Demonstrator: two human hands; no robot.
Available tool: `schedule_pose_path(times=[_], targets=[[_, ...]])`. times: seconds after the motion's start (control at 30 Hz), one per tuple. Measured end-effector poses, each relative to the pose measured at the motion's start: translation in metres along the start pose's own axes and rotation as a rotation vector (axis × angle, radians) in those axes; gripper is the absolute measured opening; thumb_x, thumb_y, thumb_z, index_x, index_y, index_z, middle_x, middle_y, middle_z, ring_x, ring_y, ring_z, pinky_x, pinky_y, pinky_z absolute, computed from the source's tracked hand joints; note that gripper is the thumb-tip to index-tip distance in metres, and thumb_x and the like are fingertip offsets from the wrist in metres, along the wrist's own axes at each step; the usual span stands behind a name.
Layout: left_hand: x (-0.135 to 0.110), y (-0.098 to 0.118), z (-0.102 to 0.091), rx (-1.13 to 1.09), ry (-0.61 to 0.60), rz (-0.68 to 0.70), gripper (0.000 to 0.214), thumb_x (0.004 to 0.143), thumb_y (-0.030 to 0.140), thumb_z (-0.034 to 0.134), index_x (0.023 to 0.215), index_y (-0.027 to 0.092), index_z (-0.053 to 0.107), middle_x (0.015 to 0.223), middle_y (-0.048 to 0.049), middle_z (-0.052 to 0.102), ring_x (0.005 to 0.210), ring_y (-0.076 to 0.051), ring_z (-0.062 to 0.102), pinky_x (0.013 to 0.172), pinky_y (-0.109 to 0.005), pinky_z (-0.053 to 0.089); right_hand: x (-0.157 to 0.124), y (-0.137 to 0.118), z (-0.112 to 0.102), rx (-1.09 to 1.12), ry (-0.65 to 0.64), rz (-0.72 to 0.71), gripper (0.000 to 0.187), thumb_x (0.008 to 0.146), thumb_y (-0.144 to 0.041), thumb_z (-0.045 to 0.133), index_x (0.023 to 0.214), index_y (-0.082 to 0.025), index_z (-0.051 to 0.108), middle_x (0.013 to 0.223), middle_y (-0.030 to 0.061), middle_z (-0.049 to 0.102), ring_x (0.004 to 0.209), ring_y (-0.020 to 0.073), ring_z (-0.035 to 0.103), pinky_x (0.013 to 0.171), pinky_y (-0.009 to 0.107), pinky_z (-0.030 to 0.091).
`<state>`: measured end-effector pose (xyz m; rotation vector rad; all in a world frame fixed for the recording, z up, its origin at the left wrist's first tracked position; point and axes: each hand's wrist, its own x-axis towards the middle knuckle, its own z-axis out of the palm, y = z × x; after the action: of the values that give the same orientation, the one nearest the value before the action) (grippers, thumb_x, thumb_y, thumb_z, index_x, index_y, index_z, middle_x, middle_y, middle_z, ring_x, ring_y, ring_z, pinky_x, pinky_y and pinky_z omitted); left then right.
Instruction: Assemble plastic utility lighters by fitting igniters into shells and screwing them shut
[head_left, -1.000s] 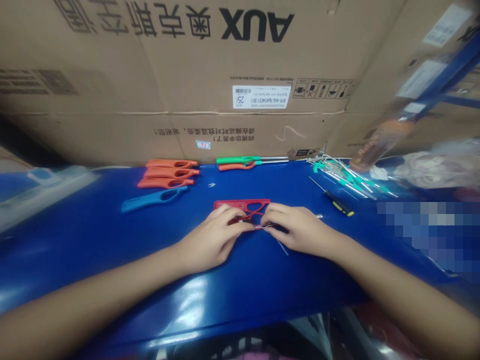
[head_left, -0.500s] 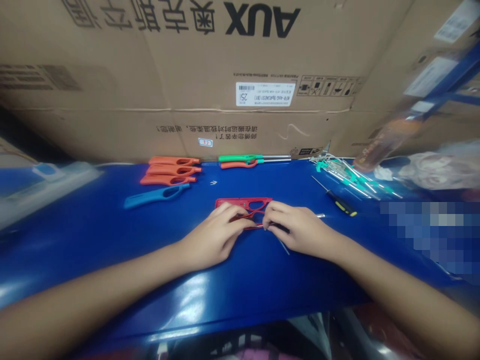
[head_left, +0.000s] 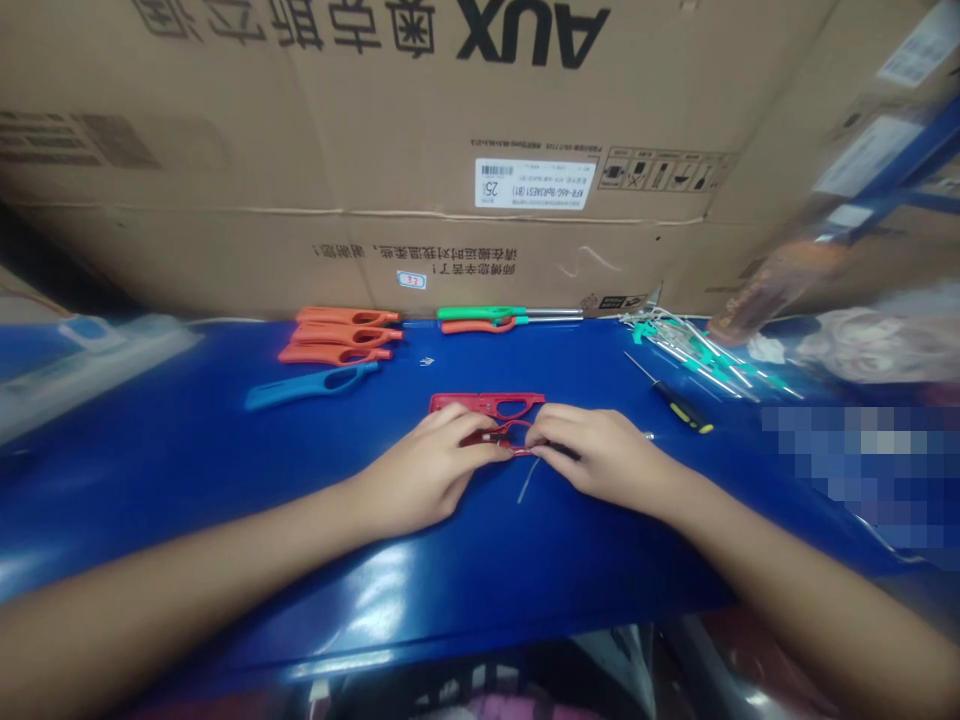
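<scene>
A red plastic lighter shell [head_left: 487, 403] lies flat on the blue table [head_left: 225, 470], just beyond my fingers. My left hand [head_left: 424, 470] and my right hand [head_left: 600, 452] meet at its near edge, fingertips pinched together on a thin red wire [head_left: 504, 436] and small inner parts. A pale wire end [head_left: 526, 482] hangs down toward me between the two hands. Both hands rest on the table.
Three orange lighter handles [head_left: 337, 336] and a blue one [head_left: 307, 385] lie at the left. A green and an orange assembled lighter [head_left: 495, 319] lie against the cardboard boxes [head_left: 420, 150]. A screwdriver [head_left: 679, 405] and a pile of metal tubes with green parts [head_left: 697, 350] sit at the right.
The pale wire end that trailed to the right under my right hand now hangs between the hands. My fingers have shifted slightly on the red wire.
</scene>
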<state>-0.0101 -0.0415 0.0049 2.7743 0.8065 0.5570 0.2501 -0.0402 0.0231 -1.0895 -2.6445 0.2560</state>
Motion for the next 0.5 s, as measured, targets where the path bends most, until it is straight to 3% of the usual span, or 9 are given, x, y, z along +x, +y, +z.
schedule_pose_path(times=[0.3,0.5], targets=[[-0.002,0.0,0.005,0.027,0.073,0.019,0.035,0.099,0.011,0.047,0.127,0.019,0.067,0.132,-0.0097,0.066,0.118,-0.025,0.057,0.103,-0.044,0.053,0.001,0.0,-0.004,-0.157,-0.017,-0.056,0.015,0.099,-0.021,0.053,0.098,-0.021,0.068,0.099,0.003,0.071,0.08,0.0161,0.066,0.06,0.026,0.036],[0.0,0.0,0.004,0.083,0.047,0.057,0.038,0.097,0.009,0.047,0.128,0.02,0.067,0.134,-0.0098,0.066,0.116,-0.026,0.059,0.1,-0.045,0.055,-0.001,0.001,-0.011,-0.122,-0.055,-0.058,0.02,0.1,-0.02,0.052,0.096,-0.022,0.071,0.096,0.0026,0.073,0.082,0.0162,0.067,0.062,0.027,0.038]])
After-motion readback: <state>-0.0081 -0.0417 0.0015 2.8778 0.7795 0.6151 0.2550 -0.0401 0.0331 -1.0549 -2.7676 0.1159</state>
